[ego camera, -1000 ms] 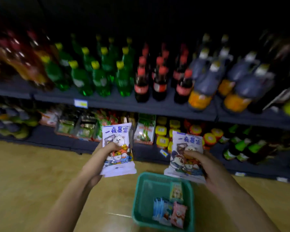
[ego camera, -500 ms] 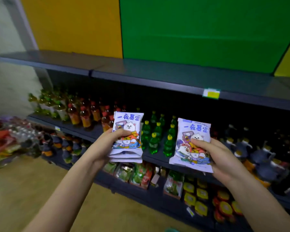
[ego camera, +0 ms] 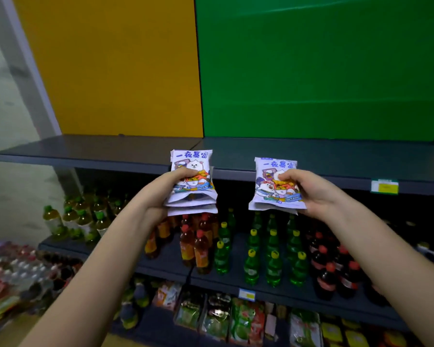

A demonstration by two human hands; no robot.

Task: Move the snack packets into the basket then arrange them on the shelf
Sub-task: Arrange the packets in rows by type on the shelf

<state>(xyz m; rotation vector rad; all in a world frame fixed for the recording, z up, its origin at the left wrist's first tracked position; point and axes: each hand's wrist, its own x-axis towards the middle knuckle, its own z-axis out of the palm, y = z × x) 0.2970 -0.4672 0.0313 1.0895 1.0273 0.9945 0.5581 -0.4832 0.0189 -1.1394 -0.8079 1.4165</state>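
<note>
My left hand grips a small stack of white snack packets with blue lettering and cartoon animals, held upright. My right hand grips more of the same snack packets, also upright. Both bundles hover just in front of the front edge of the bare dark grey top shelf, the left bundle slightly higher. The basket is out of view.
Yellow and green panels back the top shelf. A yellow price tag sits on its edge at right. The shelf below holds amber, green and dark drink bottles. Bagged goods fill the bottom shelf.
The view has tilted up from the floor and the teal basket to the top shelf. Both hands have lifted their packets up to the shelf's front edge.
</note>
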